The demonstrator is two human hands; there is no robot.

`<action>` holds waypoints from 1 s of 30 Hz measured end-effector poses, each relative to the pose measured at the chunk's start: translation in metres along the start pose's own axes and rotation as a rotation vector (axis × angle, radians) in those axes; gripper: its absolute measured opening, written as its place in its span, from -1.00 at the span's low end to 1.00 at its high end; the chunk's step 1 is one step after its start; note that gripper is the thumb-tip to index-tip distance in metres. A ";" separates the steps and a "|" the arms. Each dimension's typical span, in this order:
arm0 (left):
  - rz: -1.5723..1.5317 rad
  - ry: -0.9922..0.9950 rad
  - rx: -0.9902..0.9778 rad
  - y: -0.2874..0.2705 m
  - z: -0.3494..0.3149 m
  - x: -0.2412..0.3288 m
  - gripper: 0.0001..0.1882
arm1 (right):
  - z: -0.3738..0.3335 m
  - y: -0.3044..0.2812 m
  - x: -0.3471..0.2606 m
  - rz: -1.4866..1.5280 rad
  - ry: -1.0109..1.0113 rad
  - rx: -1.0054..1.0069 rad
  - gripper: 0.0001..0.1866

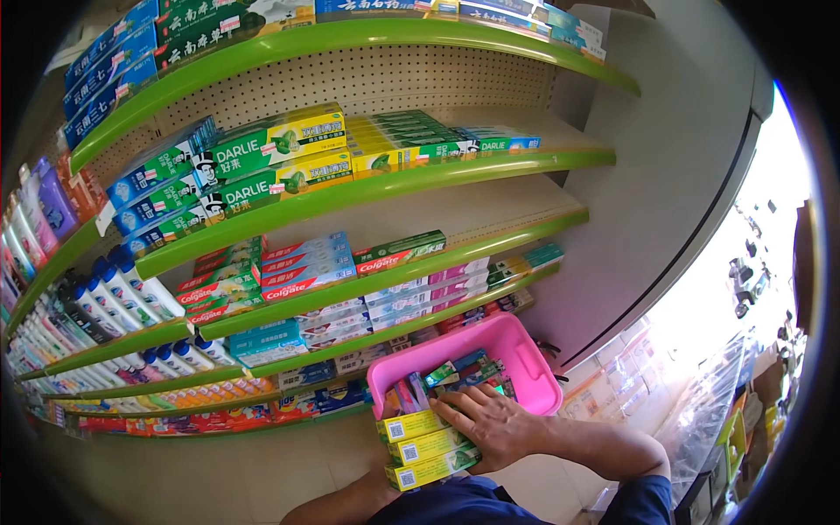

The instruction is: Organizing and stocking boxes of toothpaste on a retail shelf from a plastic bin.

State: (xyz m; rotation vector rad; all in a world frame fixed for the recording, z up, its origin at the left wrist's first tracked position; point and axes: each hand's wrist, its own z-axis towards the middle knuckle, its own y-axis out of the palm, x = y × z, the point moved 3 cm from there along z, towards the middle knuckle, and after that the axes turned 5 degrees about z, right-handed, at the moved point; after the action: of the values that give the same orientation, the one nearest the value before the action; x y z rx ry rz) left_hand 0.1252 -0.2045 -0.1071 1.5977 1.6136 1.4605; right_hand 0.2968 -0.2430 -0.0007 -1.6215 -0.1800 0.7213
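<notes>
Green-edged shelves (411, 179) curving across a pegboard-backed store rack. Yellow-and-green toothpaste boxes (289, 144) stacked flat on the middle tier, red-and-blue toothpaste boxes (302, 267) one tier down, white bottles with blue caps (114, 293) standing in rows at left.
</notes>
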 end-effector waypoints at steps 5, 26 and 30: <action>-0.030 0.053 -0.124 -0.001 0.003 0.015 -0.08 | 0.016 0.001 0.001 -0.015 0.018 -0.035 0.18; -0.024 0.624 -0.190 0.154 0.153 0.020 -0.12 | -0.041 -0.137 0.177 0.373 -0.126 0.181 0.14; 0.436 0.991 -0.154 0.156 0.184 0.000 -0.08 | -0.039 -0.136 0.214 0.764 0.161 -0.035 0.13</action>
State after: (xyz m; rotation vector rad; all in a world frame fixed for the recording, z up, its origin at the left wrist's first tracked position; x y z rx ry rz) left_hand 0.3530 -0.1726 -0.0349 1.2207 1.5490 2.8335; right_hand 0.5262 -0.1405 0.0533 -1.7714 0.5785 1.1535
